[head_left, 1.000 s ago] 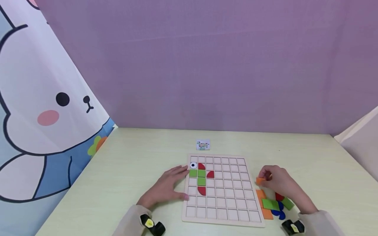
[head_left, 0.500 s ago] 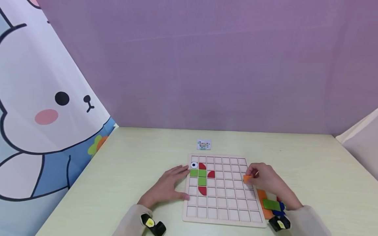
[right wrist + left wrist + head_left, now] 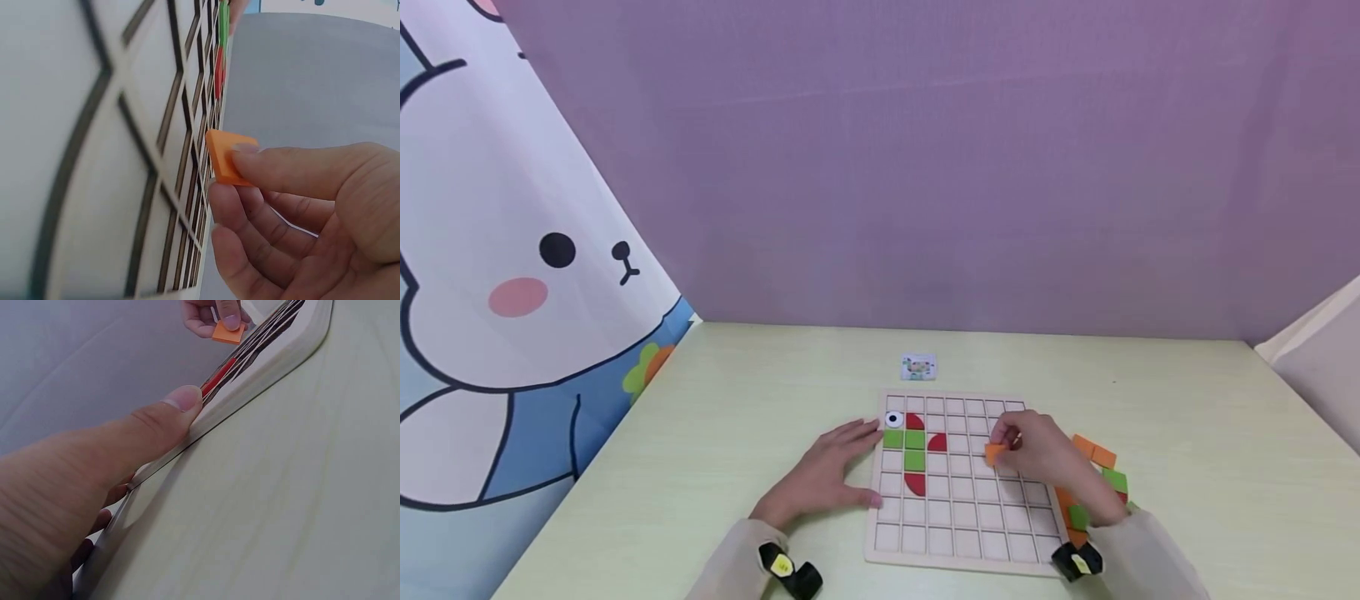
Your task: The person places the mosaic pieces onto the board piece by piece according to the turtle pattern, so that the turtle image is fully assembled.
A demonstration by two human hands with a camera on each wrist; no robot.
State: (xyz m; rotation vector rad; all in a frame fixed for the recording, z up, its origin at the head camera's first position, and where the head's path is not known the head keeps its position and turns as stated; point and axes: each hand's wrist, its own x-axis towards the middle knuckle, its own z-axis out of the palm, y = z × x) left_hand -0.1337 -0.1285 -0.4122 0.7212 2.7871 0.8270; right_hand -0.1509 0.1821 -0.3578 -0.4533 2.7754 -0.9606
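Observation:
My right hand (image 3: 1033, 446) pinches an orange square tile (image 3: 228, 156) between thumb and fingers, held over the right half of the wooden grid board (image 3: 955, 563). In the left wrist view the same orange tile (image 3: 227, 332) shows above the board's far part. My left hand (image 3: 827, 475) rests at the board's left edge, fingers spread and fairly straight, the thumb tip (image 3: 186, 399) touching the rim. Toward the board's left sit a round eye tile (image 3: 892, 419), green squares (image 3: 914, 460) and red quarter-round pieces (image 3: 915, 484) in the cells.
Loose orange tiles (image 3: 1093, 451) and green tiles (image 3: 1115, 480) lie right of the board, partly hidden by my right forearm. A small printed card (image 3: 918, 367) lies behind the board. A purple backdrop (image 3: 955, 167) rises at the table's far edge.
My right hand has carried the orange tile leftward from the loose pieces to over the board. More loose tiles now show behind the forearm. My left hand has stayed in place.

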